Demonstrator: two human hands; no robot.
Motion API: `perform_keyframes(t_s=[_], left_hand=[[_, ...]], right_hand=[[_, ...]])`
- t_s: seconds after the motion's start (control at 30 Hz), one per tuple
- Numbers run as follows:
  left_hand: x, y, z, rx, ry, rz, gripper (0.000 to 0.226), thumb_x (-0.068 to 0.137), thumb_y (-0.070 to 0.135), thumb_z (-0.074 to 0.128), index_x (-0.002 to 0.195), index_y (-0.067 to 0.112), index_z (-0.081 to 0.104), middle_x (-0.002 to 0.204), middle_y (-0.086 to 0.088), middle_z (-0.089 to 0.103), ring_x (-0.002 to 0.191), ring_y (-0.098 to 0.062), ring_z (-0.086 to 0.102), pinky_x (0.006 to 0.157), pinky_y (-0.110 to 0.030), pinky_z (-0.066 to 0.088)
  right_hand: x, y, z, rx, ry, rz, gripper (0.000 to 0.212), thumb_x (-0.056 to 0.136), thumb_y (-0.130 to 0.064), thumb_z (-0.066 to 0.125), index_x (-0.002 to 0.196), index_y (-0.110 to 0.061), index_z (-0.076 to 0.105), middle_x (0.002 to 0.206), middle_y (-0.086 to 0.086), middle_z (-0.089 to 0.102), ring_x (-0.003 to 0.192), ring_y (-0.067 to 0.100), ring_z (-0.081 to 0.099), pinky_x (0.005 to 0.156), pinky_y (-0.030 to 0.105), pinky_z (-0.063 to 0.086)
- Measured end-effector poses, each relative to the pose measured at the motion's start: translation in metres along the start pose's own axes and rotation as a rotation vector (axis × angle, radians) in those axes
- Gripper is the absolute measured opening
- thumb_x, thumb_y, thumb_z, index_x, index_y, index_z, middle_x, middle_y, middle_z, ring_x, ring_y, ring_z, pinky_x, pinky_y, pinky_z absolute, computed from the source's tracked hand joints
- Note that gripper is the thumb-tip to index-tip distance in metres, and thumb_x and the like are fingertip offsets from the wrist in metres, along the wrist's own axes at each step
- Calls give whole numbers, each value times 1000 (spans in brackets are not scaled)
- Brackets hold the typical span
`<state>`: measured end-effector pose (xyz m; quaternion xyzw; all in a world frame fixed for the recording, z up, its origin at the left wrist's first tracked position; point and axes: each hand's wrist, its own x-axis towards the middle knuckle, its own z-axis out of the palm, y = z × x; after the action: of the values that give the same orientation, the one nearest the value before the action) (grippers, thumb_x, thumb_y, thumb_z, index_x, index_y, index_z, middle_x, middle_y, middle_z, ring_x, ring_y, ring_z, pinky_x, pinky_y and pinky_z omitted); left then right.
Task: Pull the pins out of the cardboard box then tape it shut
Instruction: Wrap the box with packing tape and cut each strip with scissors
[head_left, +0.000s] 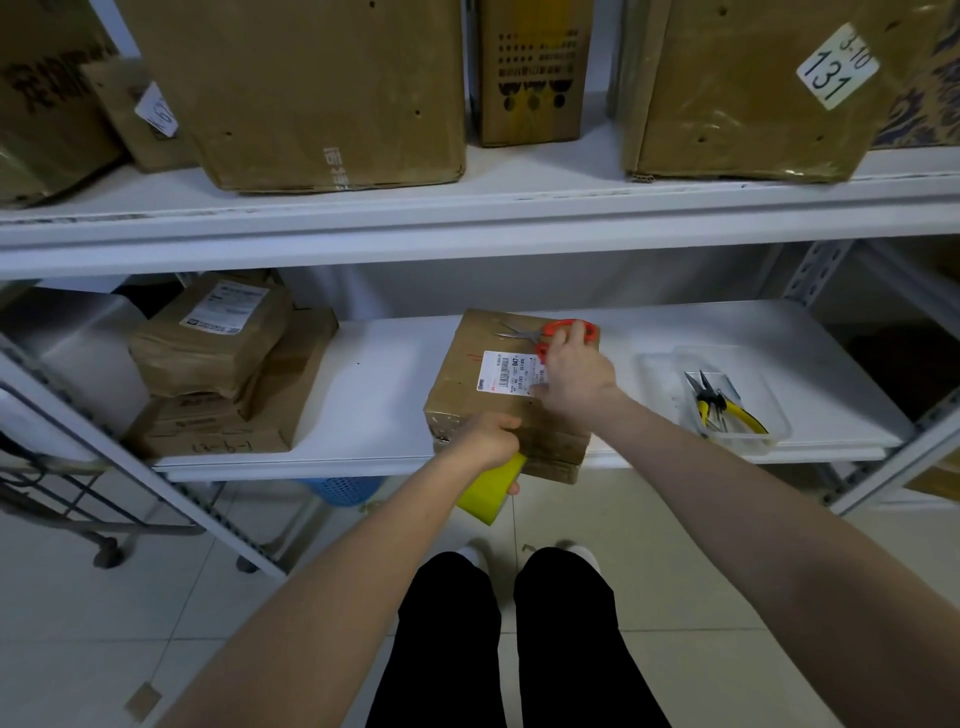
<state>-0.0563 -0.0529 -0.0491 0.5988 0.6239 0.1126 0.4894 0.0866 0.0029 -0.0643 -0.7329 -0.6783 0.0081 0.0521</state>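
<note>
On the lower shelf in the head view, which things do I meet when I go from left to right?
stack of brown parcels → cardboard box → clear plastic tray holding yellow-handled pliers

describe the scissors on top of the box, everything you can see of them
The scissors have orange-red plastic handle loops, one larger than the other, and thin grey metal blades. They lie flat on top of the cardboard box, near its far edge. The handles are to the right and the blades point left, slightly parted. The right hand reaches over the box and its fingers lie on the handles, hiding part of them. Whether they grip a loop cannot be told.
</note>
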Motion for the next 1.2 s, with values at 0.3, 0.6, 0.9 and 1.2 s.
perform_keyframes(t_s=[0.3, 0.6, 0.9, 1.2], left_hand=[[3, 1, 4, -43, 29, 31, 46, 91, -3, 43, 132, 15, 54, 137, -8, 49, 86, -24, 61, 53, -23, 56], [10, -6, 4, -63, 51, 18, 49, 90, -6, 46, 134, 13, 52, 142, -7, 45, 89, -23, 62, 55, -17, 55], [11, -11, 13, -108, 89, 120, 45, 93, -1, 45, 136, 12, 49, 131, -4, 52, 49, 8, 60, 39, -4, 39], [-5, -35, 22, -365, 202, 23, 12, 88, 6, 58, 100, 3, 56, 91, -17, 60, 53, -22, 64, 54, -34, 59]], right_hand=[[-26, 21, 15, 83, -31, -425, 36, 86, -9, 45, 117, -14, 64, 122, 6, 63, 108, 27, 59, 86, 35, 50], [-9, 6, 14, -59, -130, -311, 48, 98, -28, 33, 144, -19, 37, 151, -4, 36, 133, 23, 33, 105, 41, 33], [-44, 18, 18, -36, 22, -390, 33, 93, -27, 41, 116, -19, 63, 123, 1, 63, 112, 23, 55, 91, 34, 43], [-36, 0, 7, -5, -79, -253, 37, 94, -51, 48, 101, -22, 69, 98, 1, 68, 92, 22, 62, 68, 30, 48]])
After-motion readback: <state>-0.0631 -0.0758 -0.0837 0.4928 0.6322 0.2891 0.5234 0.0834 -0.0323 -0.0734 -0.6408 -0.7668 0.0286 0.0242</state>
